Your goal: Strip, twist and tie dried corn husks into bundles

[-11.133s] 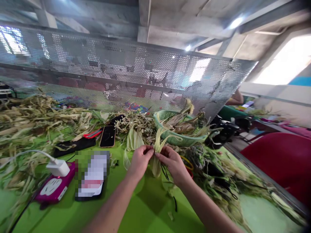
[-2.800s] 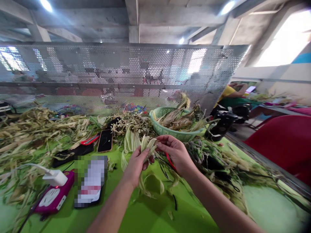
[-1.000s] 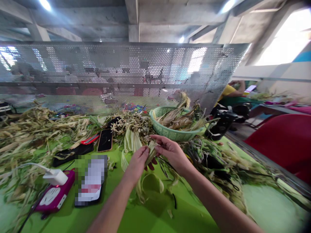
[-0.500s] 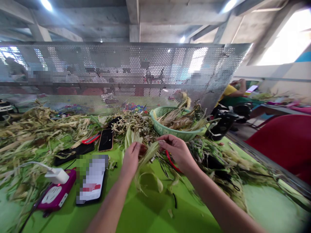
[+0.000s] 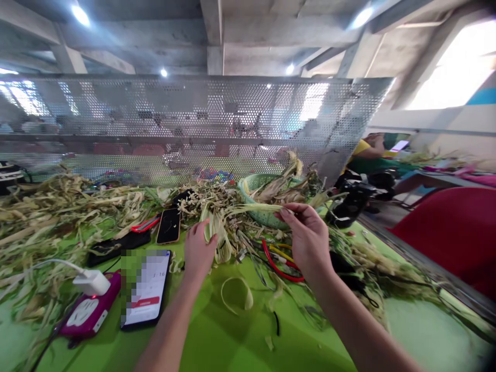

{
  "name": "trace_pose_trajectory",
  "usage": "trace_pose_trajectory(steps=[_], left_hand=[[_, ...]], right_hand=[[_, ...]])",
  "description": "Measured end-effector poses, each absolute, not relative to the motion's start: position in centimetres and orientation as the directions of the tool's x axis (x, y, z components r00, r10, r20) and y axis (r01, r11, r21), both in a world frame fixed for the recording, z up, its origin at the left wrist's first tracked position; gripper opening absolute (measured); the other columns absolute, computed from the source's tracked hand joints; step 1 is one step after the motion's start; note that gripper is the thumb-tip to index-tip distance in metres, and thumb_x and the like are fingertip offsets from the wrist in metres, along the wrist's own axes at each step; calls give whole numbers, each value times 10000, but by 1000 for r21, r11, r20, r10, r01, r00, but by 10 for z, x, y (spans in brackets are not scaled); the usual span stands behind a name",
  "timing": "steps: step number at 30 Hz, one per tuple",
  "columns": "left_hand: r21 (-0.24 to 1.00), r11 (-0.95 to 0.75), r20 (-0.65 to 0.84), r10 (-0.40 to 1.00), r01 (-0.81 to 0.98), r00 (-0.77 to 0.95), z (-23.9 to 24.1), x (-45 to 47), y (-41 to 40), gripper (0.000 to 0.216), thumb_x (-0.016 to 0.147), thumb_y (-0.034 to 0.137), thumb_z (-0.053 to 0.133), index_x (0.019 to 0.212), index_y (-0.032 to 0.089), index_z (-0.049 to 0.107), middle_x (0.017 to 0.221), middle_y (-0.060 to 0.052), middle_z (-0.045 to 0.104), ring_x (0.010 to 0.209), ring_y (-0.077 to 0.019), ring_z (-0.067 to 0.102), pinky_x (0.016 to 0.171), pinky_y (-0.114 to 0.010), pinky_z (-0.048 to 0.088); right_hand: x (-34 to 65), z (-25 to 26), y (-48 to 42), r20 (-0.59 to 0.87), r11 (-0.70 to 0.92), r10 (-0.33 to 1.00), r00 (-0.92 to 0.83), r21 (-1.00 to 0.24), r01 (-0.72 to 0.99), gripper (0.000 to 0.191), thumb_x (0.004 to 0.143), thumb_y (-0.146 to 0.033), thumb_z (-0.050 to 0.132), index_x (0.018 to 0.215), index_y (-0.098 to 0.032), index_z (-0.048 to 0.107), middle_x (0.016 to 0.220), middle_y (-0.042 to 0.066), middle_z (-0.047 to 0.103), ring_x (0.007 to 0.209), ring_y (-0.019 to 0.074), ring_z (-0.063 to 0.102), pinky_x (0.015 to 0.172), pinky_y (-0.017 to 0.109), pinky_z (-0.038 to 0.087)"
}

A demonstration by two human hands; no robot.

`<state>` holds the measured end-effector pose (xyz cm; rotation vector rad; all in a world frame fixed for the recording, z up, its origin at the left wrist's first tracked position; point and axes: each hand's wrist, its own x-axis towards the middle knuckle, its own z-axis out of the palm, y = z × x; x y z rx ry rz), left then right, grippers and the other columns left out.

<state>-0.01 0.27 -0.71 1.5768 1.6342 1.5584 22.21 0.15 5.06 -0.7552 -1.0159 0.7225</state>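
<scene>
My right hand [image 5: 311,235] pinches one end of a pale strip of corn husk [image 5: 251,208] between thumb and fingertips, and the strip stretches left across the basket's front. At the near edge of a bundle of pale green husk leaves [image 5: 220,235] is my left hand [image 5: 199,249]. Its thumb and index finger are apart around the bundle's edge; whether they touch it is hard to see. Below my right hand lies a tool with red and yellow curved handles [image 5: 279,271], partly hidden. A curled husk strip [image 5: 250,298] rests on the green table [image 5: 217,338].
A green basket [image 5: 267,218] of dry husks stands behind my hands. Husk heaps [image 5: 70,206] spread left. Two phones [image 5: 149,297], a purple power bank [image 5: 91,312], and a red-handled cutter [image 5: 145,223] lie left. A perforated metal screen [image 5: 174,124] closes the back; another person [image 5: 368,150] sits right.
My right hand has moved right, drawing a husk strip out straight. My left hand has shifted slightly left and opened its fingers. The red and yellow handles show more now.
</scene>
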Motion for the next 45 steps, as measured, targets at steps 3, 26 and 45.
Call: trace_pose_trajectory(steps=[3, 26, 45], left_hand=[[818, -280, 480, 814, 502, -327, 0, 9, -6, 241, 787, 340, 598, 995, 224, 634, 1059, -98, 628, 1065, -278, 523, 943, -435, 361], [558, 89, 76, 985, -825, 158, 17, 22, -21, 171, 847, 317, 579, 813, 154, 615, 686, -16, 603, 739, -161, 618, 787, -313, 482], [606, 31, 87, 991, -795, 105, 12, 30, -21, 248, 821, 400, 609, 746, 171, 551, 584, 49, 407, 589, -101, 468, 805, -310, 454]], right_hand=[[217, 49, -3, 477, 555, 801, 363, -818, -149, 165, 734, -242, 733, 858, -197, 635, 789, -4, 628, 770, 151, 621, 786, 307, 491], [158, 9, -36, 556, 626, 780, -287, -686, 372, 143, 734, -64, 621, 726, -207, 616, 841, 24, 603, 822, 175, 592, 749, 271, 449], [156, 1, -25, 189, 231, 903, -385, -971, 65, 297, 800, -470, 634, 854, -185, 569, 719, -16, 498, 641, 120, 457, 549, 219, 403]])
